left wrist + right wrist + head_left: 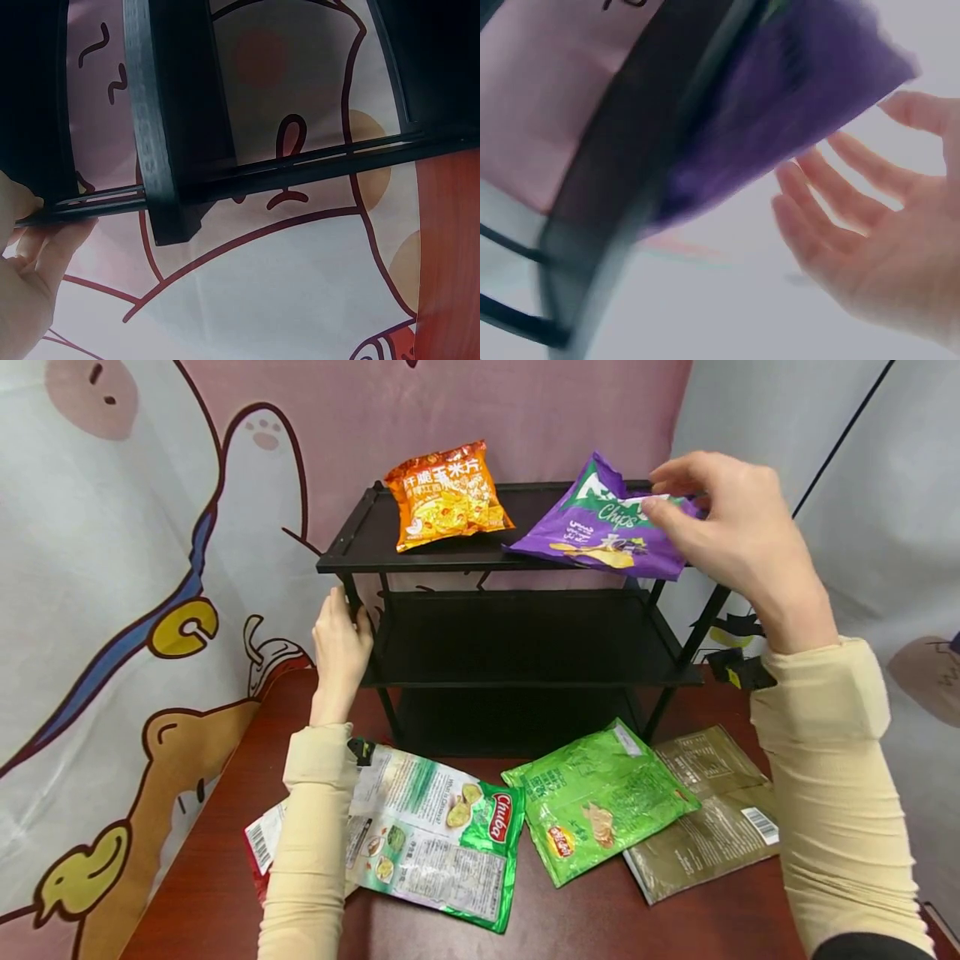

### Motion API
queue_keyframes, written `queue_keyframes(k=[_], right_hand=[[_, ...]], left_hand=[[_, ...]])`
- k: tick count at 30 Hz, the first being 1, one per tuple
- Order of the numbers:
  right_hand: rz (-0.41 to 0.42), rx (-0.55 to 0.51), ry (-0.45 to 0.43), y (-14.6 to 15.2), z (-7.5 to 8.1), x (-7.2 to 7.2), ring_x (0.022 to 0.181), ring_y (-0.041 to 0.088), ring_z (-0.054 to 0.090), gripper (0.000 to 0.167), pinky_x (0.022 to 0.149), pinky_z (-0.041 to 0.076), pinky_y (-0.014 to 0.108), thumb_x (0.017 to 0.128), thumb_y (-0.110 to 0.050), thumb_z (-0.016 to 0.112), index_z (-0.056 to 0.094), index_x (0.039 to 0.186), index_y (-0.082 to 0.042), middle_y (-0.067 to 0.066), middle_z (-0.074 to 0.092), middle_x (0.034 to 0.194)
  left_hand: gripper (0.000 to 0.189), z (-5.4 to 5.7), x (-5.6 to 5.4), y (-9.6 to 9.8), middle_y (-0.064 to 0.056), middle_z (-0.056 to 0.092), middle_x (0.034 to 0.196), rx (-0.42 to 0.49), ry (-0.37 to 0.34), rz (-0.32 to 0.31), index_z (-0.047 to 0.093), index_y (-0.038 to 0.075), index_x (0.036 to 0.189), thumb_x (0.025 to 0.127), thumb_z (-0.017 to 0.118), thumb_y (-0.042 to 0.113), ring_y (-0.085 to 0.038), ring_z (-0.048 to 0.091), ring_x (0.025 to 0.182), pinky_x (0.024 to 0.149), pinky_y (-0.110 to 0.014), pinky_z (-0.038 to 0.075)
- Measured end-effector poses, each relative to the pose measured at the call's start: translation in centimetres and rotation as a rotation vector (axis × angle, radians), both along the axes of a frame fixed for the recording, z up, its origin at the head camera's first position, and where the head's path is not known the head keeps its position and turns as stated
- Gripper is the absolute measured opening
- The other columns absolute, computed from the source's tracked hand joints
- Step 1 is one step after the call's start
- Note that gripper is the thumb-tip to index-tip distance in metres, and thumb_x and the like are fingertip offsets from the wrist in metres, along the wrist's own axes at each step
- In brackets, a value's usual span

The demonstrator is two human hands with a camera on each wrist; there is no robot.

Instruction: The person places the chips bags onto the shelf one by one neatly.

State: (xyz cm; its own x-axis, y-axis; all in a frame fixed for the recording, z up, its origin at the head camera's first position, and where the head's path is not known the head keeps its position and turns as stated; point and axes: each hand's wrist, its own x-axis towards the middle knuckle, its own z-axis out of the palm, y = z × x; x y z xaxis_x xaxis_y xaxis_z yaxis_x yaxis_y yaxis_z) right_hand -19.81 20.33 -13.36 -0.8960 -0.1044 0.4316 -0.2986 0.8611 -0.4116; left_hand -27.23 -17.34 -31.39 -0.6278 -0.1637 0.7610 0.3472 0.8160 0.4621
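A purple bag of chips (600, 531) lies on the right part of the top tier of a black shelf rack (517, 562), its front edge jutting past the rim. Beside its right end is my right hand (731, 522), fingers spread and curved loosely; in the right wrist view the fingertips (787, 176) are close to the bag's edge, and whether they touch is unclear. My left hand (341, 635) grips the rack's left front post just under the top tier, seen also in the left wrist view, where the fingers wrap the post (97, 206). An orange snack bag (450, 497) stands on the top tier's left side.
On the red-brown table (555, 918) before the rack lie a green-and-silver Chuba bag (450, 835), a light green bag (600, 797) and a brown bag (712, 810). A red-and-white packet (262, 843) is partly hidden under the left forearm. Printed cloth hangs behind.
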Motion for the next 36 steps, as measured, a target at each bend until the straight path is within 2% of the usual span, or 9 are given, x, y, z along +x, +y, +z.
queue_keyframes(k=[3,5,8,12,16,20,27,32,36], right_hand=[[0.064,0.22,0.001,-1.9,-0.7,1.6,0.113,0.04,0.05,0.056,0.09,0.043,0.053,0.093,-0.043,0.053,0.05,0.135,-0.006,0.023,0.056,0.13],[0.073,0.348,0.007,-2.8,-1.5,1.9,0.112,0.042,0.05,0.058,0.09,0.041,0.059,0.092,-0.046,0.054,0.05,0.132,-0.004,0.025,0.057,0.126],[0.06,0.436,0.03,-3.4,-2.8,1.7,0.112,0.044,0.05,0.055,0.091,0.041,0.059,0.092,-0.046,0.055,0.052,0.13,-0.006,0.025,0.057,0.124],[0.067,0.449,0.101,-3.3,-3.6,0.9,0.114,0.043,0.052,0.044,0.095,0.041,0.057,0.094,-0.04,0.054,0.058,0.125,-0.009,0.023,0.059,0.124],[0.073,0.441,0.151,-2.8,-4.0,0.0,0.106,0.041,0.057,0.036,0.085,0.045,0.058,0.095,-0.036,0.052,0.06,0.118,-0.009,0.02,0.063,0.117],[0.077,0.448,0.153,-2.0,-4.0,-1.2,0.097,0.042,0.06,0.03,0.076,0.045,0.06,0.099,-0.032,0.044,0.059,0.113,-0.01,0.017,0.065,0.111],[0.082,0.494,0.042,-1.0,-3.4,-3.0,0.107,0.045,0.058,0.037,0.085,0.043,0.06,0.1,-0.034,0.035,0.055,0.123,-0.013,0.017,0.06,0.127],[0.096,0.452,-0.075,-0.5,-3.1,-4.0,0.107,0.045,0.055,0.049,0.085,0.041,0.06,0.099,-0.049,0.027,0.051,0.127,-0.016,0.015,0.056,0.132],[0.102,0.413,-0.136,-0.2,-3.0,-4.7,0.114,0.046,0.051,0.056,0.089,0.038,0.062,0.099,-0.053,0.02,0.047,0.133,-0.018,0.013,0.051,0.138]], left_hand=[[0.024,0.0,0.0,0.0,-0.024,0.054,0.085,0.002,0.0,0.002,0.051,-0.008,0.11,0.094,0.051,0.009,-0.043,0.057,0.074,0.064,-0.052,0.044],[0.024,0.0,0.0,0.0,-0.024,0.054,0.085,0.0,0.002,0.002,0.051,-0.008,0.11,0.094,0.052,0.009,-0.043,0.056,0.074,0.065,-0.053,0.044],[0.024,-0.1,0.0,0.1,-0.024,0.054,0.085,-0.001,0.003,0.002,0.051,-0.008,0.11,0.094,0.052,0.01,-0.043,0.057,0.075,0.065,-0.053,0.045],[0.024,-0.1,0.1,0.1,-0.024,0.054,0.085,-0.002,-0.001,0.004,0.051,-0.008,0.11,0.094,0.052,0.01,-0.043,0.057,0.076,0.066,-0.053,0.045],[0.024,-0.1,0.0,0.0,-0.024,0.054,0.085,-0.004,0.001,0.01,0.051,-0.009,0.11,0.094,0.052,0.009,-0.043,0.057,0.075,0.066,-0.053,0.045],[0.024,-0.1,-0.1,0.0,-0.024,0.054,0.085,-0.001,0.001,0.008,0.051,-0.009,0.109,0.094,0.052,0.009,-0.043,0.057,0.075,0.065,-0.053,0.045],[0.025,0.0,0.0,0.1,-0.024,0.054,0.085,-0.007,-0.007,0.011,0.051,-0.009,0.111,0.094,0.052,0.009,-0.044,0.057,0.075,0.066,-0.054,0.045],[0.024,0.0,0.1,0.1,-0.024,0.054,0.085,-0.001,-0.01,0.007,0.052,-0.009,0.11,0.094,0.052,0.009,-0.044,0.057,0.075,0.065,-0.054,0.045],[0.024,0.0,0.0,0.0,-0.024,0.055,0.085,-0.001,-0.011,0.007,0.052,-0.008,0.109,0.094,0.052,0.009,-0.044,0.058,0.075,0.066,-0.054,0.045]])
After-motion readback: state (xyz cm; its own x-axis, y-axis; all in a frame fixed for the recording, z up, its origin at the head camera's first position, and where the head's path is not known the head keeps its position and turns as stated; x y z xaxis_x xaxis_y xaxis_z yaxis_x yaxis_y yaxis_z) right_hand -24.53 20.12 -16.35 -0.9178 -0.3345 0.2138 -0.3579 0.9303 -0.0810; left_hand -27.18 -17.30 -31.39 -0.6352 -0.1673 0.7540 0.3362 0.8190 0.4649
